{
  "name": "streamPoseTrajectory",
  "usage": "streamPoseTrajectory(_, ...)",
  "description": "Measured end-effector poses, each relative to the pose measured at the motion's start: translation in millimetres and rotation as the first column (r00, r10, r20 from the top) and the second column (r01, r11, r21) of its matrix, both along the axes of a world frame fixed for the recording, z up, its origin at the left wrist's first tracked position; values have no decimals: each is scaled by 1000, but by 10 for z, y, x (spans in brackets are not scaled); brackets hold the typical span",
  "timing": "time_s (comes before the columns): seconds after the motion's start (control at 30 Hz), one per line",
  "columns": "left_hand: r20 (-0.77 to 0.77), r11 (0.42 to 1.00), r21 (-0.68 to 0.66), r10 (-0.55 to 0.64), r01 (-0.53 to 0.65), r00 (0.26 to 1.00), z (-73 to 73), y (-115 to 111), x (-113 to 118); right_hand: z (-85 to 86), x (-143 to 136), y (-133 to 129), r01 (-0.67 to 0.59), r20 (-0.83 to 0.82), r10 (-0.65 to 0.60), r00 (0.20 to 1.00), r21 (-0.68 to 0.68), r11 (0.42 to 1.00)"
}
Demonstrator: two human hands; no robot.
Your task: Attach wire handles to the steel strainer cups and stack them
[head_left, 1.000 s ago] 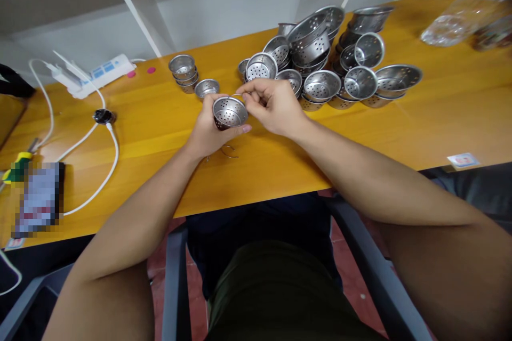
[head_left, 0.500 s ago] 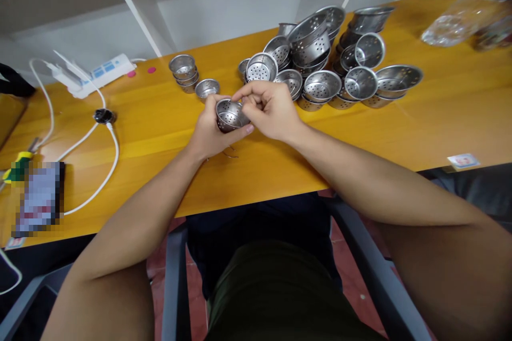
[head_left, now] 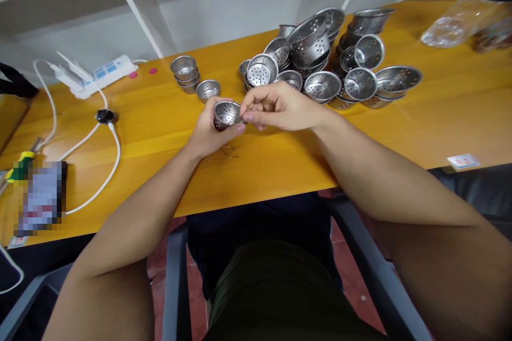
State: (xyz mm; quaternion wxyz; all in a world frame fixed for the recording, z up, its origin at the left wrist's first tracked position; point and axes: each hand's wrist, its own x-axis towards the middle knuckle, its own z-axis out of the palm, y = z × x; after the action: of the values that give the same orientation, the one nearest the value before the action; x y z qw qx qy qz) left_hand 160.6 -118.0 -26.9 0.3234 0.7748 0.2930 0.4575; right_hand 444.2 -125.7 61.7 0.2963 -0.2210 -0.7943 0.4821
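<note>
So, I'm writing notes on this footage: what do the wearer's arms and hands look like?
The left hand and right hand show no gloves or rings. The left arm and right arm are bare, with no sleeves, watch or cables visible. The top looks dark green.

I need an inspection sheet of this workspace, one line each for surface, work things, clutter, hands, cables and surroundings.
Surface: yellow-brown table; no spill seen.
Work things: metal cup with holes, held; thin bent wire on the table; small cup stack and large cup pile behind.
Clutter: blurred object and green-yellow handle at left; clear bottle at right.
Hands: left hand grips the cup; right hand has fingertips at its rim, contents unclear.
Cables: white cable loops near the power strip.
Surroundings: white shelf behind; grey chair below.
</note>
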Motion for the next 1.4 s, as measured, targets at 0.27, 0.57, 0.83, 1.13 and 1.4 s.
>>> streamPoseTrajectory(0.27, -15, 989, 146, 20, -18, 1000, -80, 17, -28, -56, -80, -51, 33, -15, -33, 999, 2, 999)
streamPoseTrajectory(0.57, 1, 977, 210, -15, 14, 1000, -95, 77, -25, -285, -113, 62, -35, -158, 44, 986, 56, 998)
streamPoseTrajectory(0.83, -17, 967, 253, -10, 14, 1000, -95, 84, -33, -276, -155, 34, -16, -160, 30, 987, 91, 996)
streamPoseTrajectory(1.13, 15, 987, 142, 69, -70, 998, -158, 210, -86, -338, -88, 103, 261, -152, -217, 964, 402, 878)
streamPoseTrajectory(1.4, 51, 995, 80, 61, -65, 997, -195, 212, -113, -400, -64, 112, 107, 31, -143, 989, 522, 846)
